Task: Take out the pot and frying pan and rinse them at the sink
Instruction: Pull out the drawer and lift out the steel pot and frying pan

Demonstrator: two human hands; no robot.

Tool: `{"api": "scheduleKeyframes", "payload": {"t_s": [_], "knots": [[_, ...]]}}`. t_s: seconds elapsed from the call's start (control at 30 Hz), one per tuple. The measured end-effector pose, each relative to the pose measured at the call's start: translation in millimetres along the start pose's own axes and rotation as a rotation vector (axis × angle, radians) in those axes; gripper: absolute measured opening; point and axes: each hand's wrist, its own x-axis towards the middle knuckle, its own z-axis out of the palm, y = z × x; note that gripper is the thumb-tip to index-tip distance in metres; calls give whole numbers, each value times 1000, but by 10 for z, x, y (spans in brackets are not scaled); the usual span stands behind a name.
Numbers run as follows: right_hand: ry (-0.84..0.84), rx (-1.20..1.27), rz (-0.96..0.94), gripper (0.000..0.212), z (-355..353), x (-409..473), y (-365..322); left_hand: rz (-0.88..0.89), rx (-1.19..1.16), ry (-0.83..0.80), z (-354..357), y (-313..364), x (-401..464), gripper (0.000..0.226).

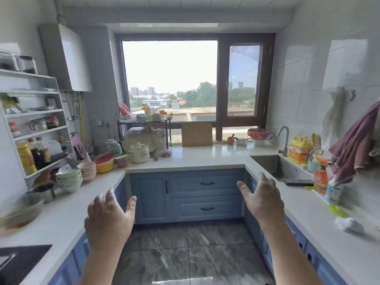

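With my left hand (109, 219) and right hand (262, 199) spread and empty, I risk sweeping the stacked bowls (69, 179) off the crowded counter (205, 155).

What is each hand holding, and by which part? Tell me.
Nothing. The left hand and right hand are both raised over the floor, fingers spread, empty.

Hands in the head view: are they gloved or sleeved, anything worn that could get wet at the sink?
Both are bare. The left hand and right hand show no gloves, rings, watch or bracelet. Both forearms are uncovered down to the frame's bottom edge, so no sleeve or cuff shows.
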Motion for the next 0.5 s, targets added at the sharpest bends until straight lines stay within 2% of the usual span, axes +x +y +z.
{"api": "scheduleKeyframes", "payload": {"t_s": [0.27,0.5], "knots": [[-13,-7,13,82,575,372,116,-22,-7,-17,625,-6,292,63],[4,6,38,79,1271,987,77,-18,-13,-43,1418,27,979,63]]}}
